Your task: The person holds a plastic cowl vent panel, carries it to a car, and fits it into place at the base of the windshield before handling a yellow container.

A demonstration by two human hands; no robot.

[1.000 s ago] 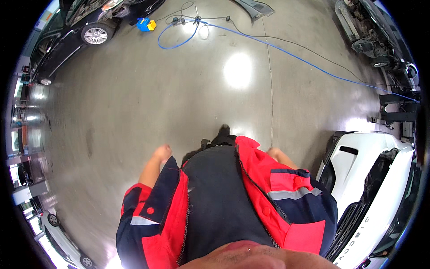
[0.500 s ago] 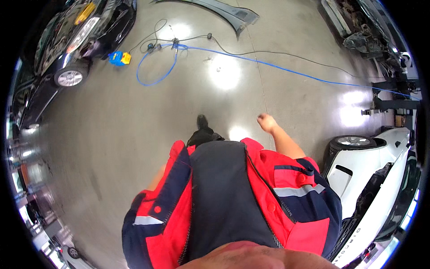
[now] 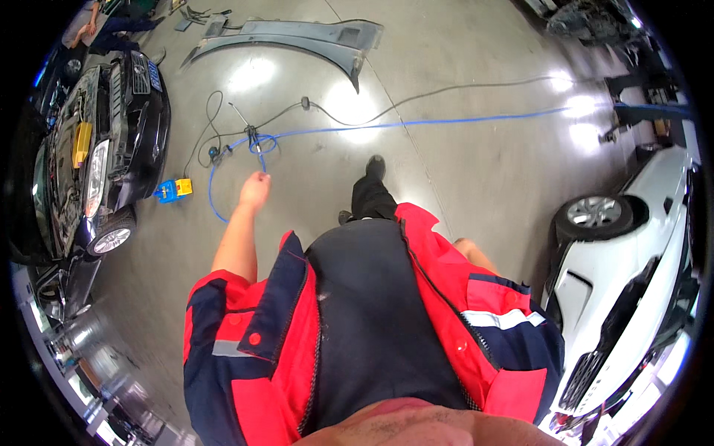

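Note:
My left hand swings out ahead of me over the floor, its fingers curled closed with nothing visible in them. Just beyond it on the floor, a blue air hose lies in a loop, with a dark tool with a thin metal tube among its coils. The hand appears above the floor, apart from the hose. My right forearm shows beside my red and navy jacket; the jacket mostly hides that hand, and its fingers cannot be made out. One black shoe is stepping forward.
A black car with its engine bay exposed stands left, beside a blue and yellow box. Ahead lie a grey fender-like panel and a dark cable. A white car is at right. Another person is far left.
I have walked forward; the hose, panel and cars have shifted in view. My left arm has swung forward and my right arm back. The other person has come into view.

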